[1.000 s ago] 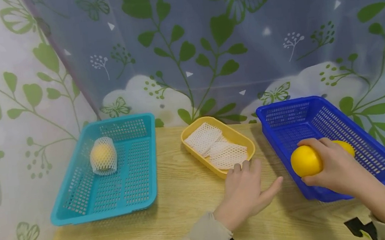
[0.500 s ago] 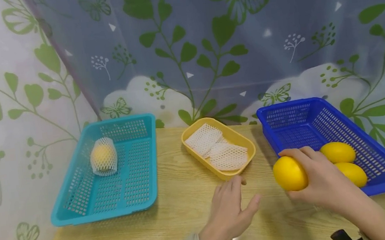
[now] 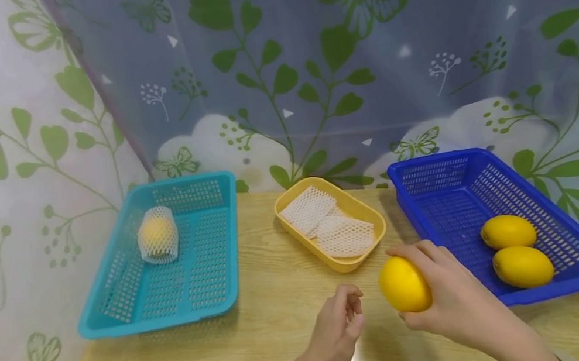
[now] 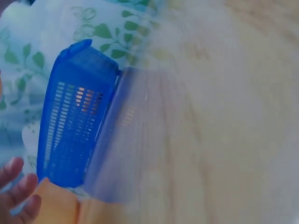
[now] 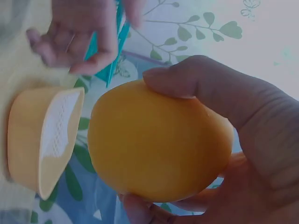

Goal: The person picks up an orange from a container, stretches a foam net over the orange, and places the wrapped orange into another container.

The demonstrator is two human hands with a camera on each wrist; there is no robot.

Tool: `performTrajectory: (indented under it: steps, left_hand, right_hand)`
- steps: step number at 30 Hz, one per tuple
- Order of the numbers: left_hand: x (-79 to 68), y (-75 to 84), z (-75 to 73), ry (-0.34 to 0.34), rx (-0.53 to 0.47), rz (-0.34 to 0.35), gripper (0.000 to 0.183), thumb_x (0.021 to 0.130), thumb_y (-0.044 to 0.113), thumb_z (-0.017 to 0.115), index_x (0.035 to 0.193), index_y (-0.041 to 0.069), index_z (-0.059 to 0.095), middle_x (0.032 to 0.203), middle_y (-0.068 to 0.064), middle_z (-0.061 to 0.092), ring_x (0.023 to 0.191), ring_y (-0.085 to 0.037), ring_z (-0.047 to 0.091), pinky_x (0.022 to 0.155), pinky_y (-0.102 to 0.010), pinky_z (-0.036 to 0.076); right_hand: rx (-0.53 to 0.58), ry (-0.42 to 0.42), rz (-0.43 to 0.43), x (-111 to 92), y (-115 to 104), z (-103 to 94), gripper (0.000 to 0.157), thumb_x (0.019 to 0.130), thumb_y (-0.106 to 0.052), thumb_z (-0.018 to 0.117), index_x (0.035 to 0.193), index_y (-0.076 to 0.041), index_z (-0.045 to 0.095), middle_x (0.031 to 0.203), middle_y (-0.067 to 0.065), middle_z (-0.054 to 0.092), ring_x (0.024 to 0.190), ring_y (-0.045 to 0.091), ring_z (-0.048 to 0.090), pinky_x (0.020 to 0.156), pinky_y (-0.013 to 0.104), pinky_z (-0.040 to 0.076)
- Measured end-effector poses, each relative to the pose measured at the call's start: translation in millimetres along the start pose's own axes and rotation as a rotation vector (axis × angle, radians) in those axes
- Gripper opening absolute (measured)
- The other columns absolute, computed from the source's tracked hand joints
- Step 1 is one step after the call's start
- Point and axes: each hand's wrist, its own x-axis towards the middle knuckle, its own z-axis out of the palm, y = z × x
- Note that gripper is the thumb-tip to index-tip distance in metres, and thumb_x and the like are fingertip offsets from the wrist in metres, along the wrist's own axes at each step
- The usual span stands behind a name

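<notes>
My right hand (image 3: 452,296) grips a yellow lemon (image 3: 405,284), held over the table just left of the blue basket (image 3: 434,224). The right wrist view shows the thumb on one side of the lemon (image 5: 159,140) and fingers on the other. My left hand (image 3: 332,332) holds nothing, its fingers loosely bent, a short way left of the lemon. Two more lemons (image 3: 523,266) lie in the blue basket. White foam net sleeves (image 3: 345,235) lie in the small yellow tray (image 3: 372,212) beyond my hands.
A turquoise basket (image 3: 215,306) stands at the left of the wooden table (image 3: 260,254). In it lies a yellow fruit (image 3: 157,235) wrapped in a white foam net. A patterned curtain (image 3: 259,89) hangs behind the table's back edge.
My right hand has lifted the lemon out of the blue basket and carried it left. My left hand has drawn back from beside the yellow tray toward me, its fingers bending.
</notes>
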Motion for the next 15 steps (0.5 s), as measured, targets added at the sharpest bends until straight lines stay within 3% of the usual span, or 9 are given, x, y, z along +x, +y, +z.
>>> performTrajectory:
  steps: [5, 9, 12, 15]
  left_hand:
    - [-9.2, -15.4, 1.3, -0.073, -0.217, -0.109, 0.042, 0.102, 0.043, 0.024, 0.115, 0.007, 0.042, 0.088, -0.005, 0.055, 0.069, -0.007, 0.049, 0.063, -0.018, 0.044]
    - [-13.4, -24.2, 3.7, -0.106, -0.416, -0.212, 0.038, 0.103, 0.029, 0.022, 0.118, -0.001, 0.039, 0.093, -0.019, 0.055, 0.067, -0.028, 0.054, 0.060, -0.028, 0.049]
    - [-13.6, -28.3, 4.9, -0.097, -0.494, -0.238, 0.033, 0.102, 0.016, 0.020, 0.120, -0.005, 0.038, 0.096, -0.026, 0.054, 0.070, -0.041, 0.052, 0.061, -0.037, 0.050]
    - [-13.3, -28.9, 4.4, -0.081, -0.521, -0.246, 0.033, 0.100, 0.010, 0.017, 0.120, -0.006, 0.037, 0.096, -0.029, 0.054, 0.070, -0.044, 0.052, 0.061, -0.042, 0.049]
  right_hand:
    - [0.054, 0.018, 0.000, 1, -4, 14.7, 0.087, 0.050, -0.021, 0.087, 0.127, -0.014, 0.047, 0.109, 0.001, 0.055, 0.091, 0.018, 0.050, 0.071, 0.037, 0.047]
    - [0.089, 0.029, 0.010, 1, -6, 25.6, 0.086, 0.050, -0.018, 0.088, 0.124, -0.013, 0.045, 0.107, 0.004, 0.055, 0.090, 0.019, 0.052, 0.071, 0.038, 0.046]
    - [0.113, 0.047, 0.007, 1, -6, 34.1, 0.084, 0.048, -0.016, 0.088, 0.121, -0.013, 0.046, 0.107, 0.004, 0.055, 0.092, 0.018, 0.051, 0.072, 0.039, 0.047]
    - [0.146, 0.061, 0.001, 1, -3, 43.4, 0.082, 0.047, -0.015, 0.088, 0.119, -0.012, 0.049, 0.108, 0.002, 0.054, 0.094, 0.017, 0.051, 0.076, 0.040, 0.047]
